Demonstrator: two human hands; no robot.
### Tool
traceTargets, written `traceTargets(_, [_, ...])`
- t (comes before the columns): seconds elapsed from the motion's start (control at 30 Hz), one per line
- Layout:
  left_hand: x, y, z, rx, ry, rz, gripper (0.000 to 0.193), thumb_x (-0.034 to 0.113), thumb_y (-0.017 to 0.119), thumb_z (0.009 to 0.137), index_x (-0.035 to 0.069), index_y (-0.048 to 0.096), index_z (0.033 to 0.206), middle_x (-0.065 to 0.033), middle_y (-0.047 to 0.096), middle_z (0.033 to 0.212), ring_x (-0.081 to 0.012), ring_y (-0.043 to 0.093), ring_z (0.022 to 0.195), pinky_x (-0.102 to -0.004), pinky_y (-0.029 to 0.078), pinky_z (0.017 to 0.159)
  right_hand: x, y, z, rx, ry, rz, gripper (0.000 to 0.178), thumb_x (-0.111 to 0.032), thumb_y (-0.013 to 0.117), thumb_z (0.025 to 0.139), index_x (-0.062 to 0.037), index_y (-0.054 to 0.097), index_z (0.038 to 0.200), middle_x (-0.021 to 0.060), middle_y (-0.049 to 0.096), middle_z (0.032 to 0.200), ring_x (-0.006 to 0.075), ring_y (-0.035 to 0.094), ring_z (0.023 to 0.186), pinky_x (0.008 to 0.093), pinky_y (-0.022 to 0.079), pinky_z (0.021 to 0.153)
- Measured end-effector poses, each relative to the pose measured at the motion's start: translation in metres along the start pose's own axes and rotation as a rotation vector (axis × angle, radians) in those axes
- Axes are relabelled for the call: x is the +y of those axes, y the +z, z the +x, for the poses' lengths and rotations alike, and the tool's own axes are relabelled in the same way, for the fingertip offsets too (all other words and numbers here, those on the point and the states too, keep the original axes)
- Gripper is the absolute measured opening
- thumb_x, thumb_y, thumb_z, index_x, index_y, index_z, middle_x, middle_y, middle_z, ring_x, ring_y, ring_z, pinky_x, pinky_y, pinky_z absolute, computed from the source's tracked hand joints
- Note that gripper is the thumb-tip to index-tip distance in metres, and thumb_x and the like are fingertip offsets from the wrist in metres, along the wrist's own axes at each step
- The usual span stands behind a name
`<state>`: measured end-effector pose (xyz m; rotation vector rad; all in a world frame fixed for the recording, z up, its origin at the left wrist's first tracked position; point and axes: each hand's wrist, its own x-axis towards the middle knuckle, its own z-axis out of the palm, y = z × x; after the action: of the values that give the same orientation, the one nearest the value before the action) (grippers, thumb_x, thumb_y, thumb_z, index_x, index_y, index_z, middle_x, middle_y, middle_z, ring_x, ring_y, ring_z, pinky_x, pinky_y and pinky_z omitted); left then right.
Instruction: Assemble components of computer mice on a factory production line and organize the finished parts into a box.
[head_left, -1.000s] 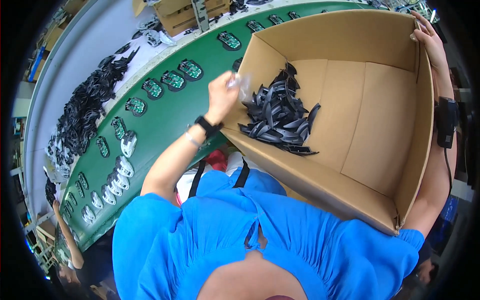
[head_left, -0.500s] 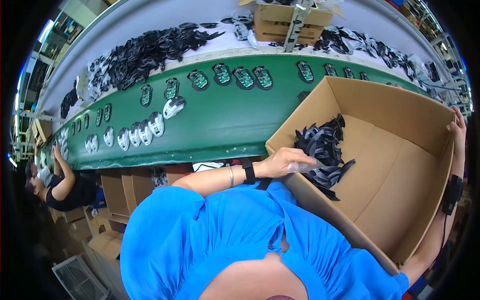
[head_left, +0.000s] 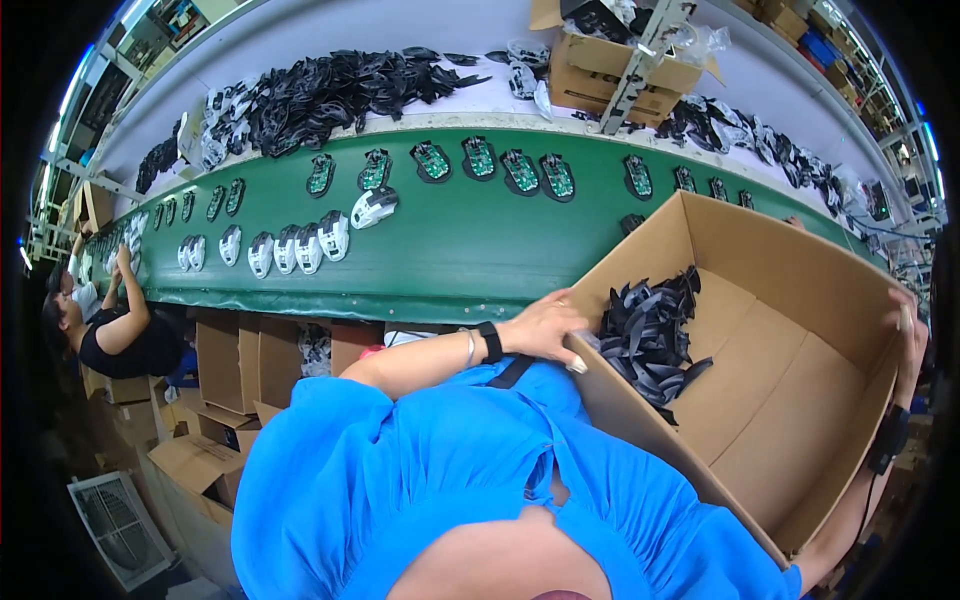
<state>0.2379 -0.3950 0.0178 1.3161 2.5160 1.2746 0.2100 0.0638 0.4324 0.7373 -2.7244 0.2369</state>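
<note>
While you tilt the brown cardboard box (head_left: 800, 400), black plastic parts (head_left: 650, 335) sit in its near-left corner.
Your left hand (head_left: 545, 325) clasps the left rim; right hand (head_left: 905, 320) grips the far-right corner; box mouth faces you, beside the green conveyor (head_left: 450, 250).

Green conveyor belt (head_left: 440, 250) (circuit boards (head_left: 480, 160) aboard)

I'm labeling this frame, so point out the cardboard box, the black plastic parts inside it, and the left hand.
cardboard box (head_left: 800, 265): head view, inner back wall.
black plastic parts (head_left: 650, 335): head view, middle of pile.
left hand (head_left: 545, 325): head view, back of hand.
</note>
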Motion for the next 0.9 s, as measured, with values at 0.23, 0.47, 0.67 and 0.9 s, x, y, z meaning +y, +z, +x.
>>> traceTargets(0.23, [-0.034,-0.002,-0.006,-0.012,0.030,-0.266,0.035,0.023,0.076,0.066,0.006,0.048,0.080,-0.0094,0.050,0.084,-0.0297,0.049,0.095,-0.0521,0.033,0.093,0.000,-0.027,-0.003,0.048,0.141,0.091,0.038,-0.031,0.044,0.096,-0.0025,0.055,0.074,0.0088,0.059,0.082,0.0167,0.055,0.080,0.0261,0.039,0.071])
traceTargets(0.47, [-0.048,-0.024,-0.036,0.147,0.114,-0.410,0.036,0.019,0.078,0.065,0.003,0.049,0.078,-0.0105,0.044,0.076,-0.0303,0.045,0.081,-0.0402,0.040,0.074,0.003,-0.044,-0.002,0.083,0.331,0.120,0.042,-0.033,0.044,0.097,-0.0054,0.049,0.066,0.0040,0.054,0.066,0.0119,0.051,0.062,0.0235,0.036,0.056])
traceTargets(0.67, [-0.096,-0.093,-0.085,0.357,0.026,-0.629,0.033,0.021,0.080,0.063,0.006,0.062,0.086,-0.0066,0.051,0.076,-0.0252,0.046,0.078,-0.0354,0.040,0.069,-0.099,-0.035,0.078,0.142,0.536,0.071,0.044,-0.033,0.047,0.097,-0.0065,0.050,0.062,-0.0039,0.040,0.052,0.0059,0.038,0.045,0.0236,0.025,0.043])
traceTargets(0.9, [-0.157,-0.214,-0.153,0.416,0.089,-0.744,0.037,0.022,0.082,0.060,0.005,0.059,0.083,-0.0059,0.052,0.079,-0.0256,0.047,0.079,-0.0353,0.039,0.073,-0.364,0.036,0.282,0.035,0.572,-0.158,0.041,-0.031,0.047,0.097,-0.0055,0.053,0.066,-0.0035,0.040,0.051,0.0066,0.039,0.045,0.0244,0.027,0.043])
